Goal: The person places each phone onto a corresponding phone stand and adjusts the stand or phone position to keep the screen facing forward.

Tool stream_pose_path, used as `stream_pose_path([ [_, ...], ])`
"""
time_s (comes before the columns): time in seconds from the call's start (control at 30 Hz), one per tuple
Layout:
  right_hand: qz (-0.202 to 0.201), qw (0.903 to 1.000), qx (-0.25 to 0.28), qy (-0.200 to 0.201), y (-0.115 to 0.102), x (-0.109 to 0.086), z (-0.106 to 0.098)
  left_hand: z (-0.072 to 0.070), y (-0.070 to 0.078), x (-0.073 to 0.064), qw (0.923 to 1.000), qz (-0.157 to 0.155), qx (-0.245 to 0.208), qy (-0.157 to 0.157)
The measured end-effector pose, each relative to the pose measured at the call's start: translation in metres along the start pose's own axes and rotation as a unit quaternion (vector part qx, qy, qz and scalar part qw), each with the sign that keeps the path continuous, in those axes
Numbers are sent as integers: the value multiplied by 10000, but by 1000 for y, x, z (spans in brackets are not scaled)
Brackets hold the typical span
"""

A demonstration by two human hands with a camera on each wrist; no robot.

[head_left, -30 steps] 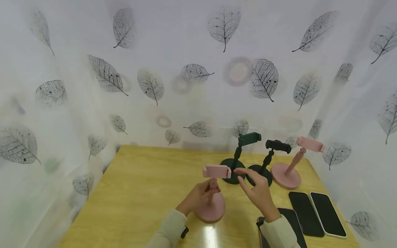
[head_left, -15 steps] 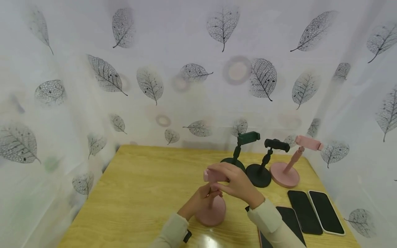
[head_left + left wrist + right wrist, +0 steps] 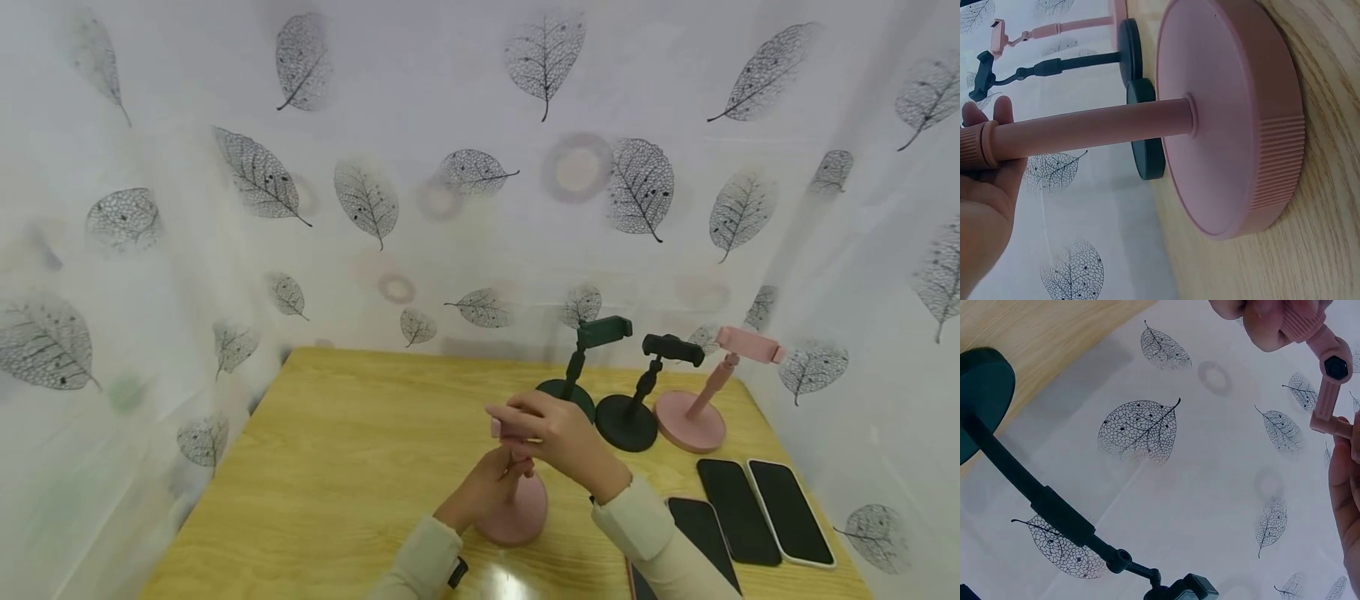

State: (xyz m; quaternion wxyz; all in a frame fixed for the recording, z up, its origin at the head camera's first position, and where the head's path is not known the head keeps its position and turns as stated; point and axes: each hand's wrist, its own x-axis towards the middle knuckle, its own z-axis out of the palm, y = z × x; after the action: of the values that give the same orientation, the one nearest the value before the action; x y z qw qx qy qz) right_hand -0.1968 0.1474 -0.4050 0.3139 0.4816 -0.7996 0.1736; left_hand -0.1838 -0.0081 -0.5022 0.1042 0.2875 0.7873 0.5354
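Note:
A pink phone stand (image 3: 513, 523) stands on the table with its round base down. My left hand (image 3: 480, 487) grips its post; in the left wrist view the fingers curl round the ribbed collar (image 3: 977, 147). Above it, my right hand (image 3: 558, 437) holds the stand's phone clamp (image 3: 497, 427), covering most of it. The right wrist view has the stand's hinged arm (image 3: 1327, 394) between the two hands, the right hand's fingers (image 3: 1344, 494) at its end.
At the back right stand a dark green phone stand (image 3: 576, 367), a black one (image 3: 626, 425) and another pink one (image 3: 690, 421). Dark-screened phones lie at the right: one white-edged (image 3: 791, 512), one black (image 3: 738, 510), one partly under the right sleeve (image 3: 701, 533). A leaf-patterned curtain (image 3: 480, 250) surrounds the table.
My right hand has come left from beside the stand onto its clamp and taken hold of it, then shifted its fingers further across. The left hand has stayed on the post.

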Motion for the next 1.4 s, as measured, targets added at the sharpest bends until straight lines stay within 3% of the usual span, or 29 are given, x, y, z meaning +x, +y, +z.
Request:
stream_pose_path([
  [0.3, 44, 9997, -193, 110, 1, -10, 1, 1, -2, 4, 9998, 6, 100, -153],
  [0.53, 180, 9992, -339, -49, 4, -12, -3, 2, -4, 3, 9996, 105, 142, -206],
  [0.87, 651, 9966, 19, -494, 5, -3, -14, 8, -4, 5, 9997, 137, -60, -201],
  [1.2, 489, 9987, -98, -126, 5, -4, -9, 3, -2, 7, 9996, 196, 170, -90],
  [1.4, 577, 9979, -101, -273, 2, -6, -10, -1, -5, 4, 9998, 57, 137, -125],
])
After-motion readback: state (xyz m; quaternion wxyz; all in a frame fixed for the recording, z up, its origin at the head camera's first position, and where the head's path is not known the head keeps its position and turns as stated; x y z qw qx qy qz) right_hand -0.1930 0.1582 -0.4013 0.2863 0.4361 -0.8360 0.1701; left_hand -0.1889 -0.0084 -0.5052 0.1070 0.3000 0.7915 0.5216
